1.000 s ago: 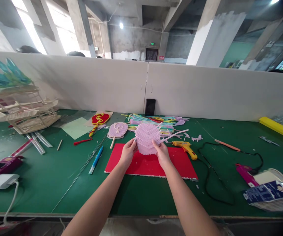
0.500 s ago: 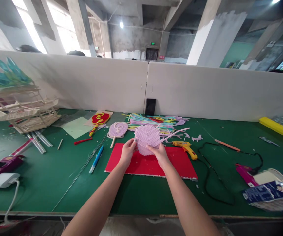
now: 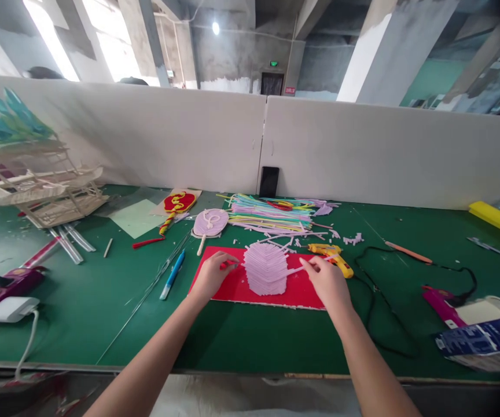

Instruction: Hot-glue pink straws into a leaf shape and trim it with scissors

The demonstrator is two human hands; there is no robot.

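An oval panel of lilac pipe cleaners (image 3: 265,269), laid in a V pattern, rests on a red board (image 3: 228,292). At its left edge is my left hand (image 3: 213,273), fingers curved but apart, holding nothing. To the right of the panel, my right hand (image 3: 328,282) pinches a loose lilac pipe cleaner (image 3: 296,270) between thumb and fingers. One end of that strip reaches the panel's right side; the other sticks out beyond my fingers. Just behind my right hand lies a yellow glue gun (image 3: 340,265), partly covered by it.
Behind the board lies a bundle of coloured pipe cleaners (image 3: 271,213) with lilac scraps. A lilac fan shape (image 3: 210,223), a red and yellow one (image 3: 179,202) and a blue pen (image 3: 172,275) are to the left. A black cord (image 3: 374,292) loops at right. A phone (image 3: 269,181) leans on the partition.
The lilac panel, earlier held up in both hands, now lies on the red board. My hands have moved apart, and the right one has taken a loose lilac pipe cleaner.
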